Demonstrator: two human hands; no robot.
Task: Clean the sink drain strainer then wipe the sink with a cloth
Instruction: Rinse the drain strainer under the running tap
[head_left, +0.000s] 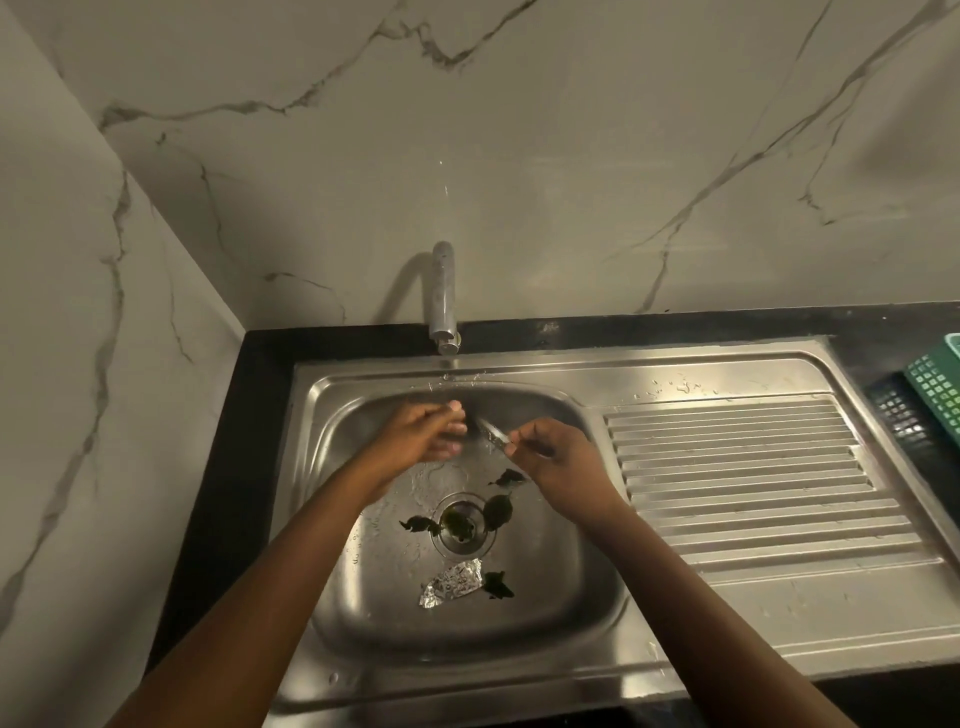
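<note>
Both of my hands are over the back of the steel sink (332, 597), under the tap (443, 296). My right hand (561, 457) pinches a thin shiny metal piece (493, 434) that looks like the drain strainer seen edge-on. Just left of it, my left hand (421, 436) has its fingers apart and nothing in it. The drain opening (464, 525) lies below the hands with dark green scraps in it. More green leaf bits (498, 512) lie around the drain. A crumpled foil scrap (451, 583) rests on the basin floor nearer me.
The ribbed steel drainboard (753, 483) runs right of the basin, with water drops near its back edge. A green plastic basket (937, 384) stands on the black counter (228, 467) at far right. Marble walls close off the back and left.
</note>
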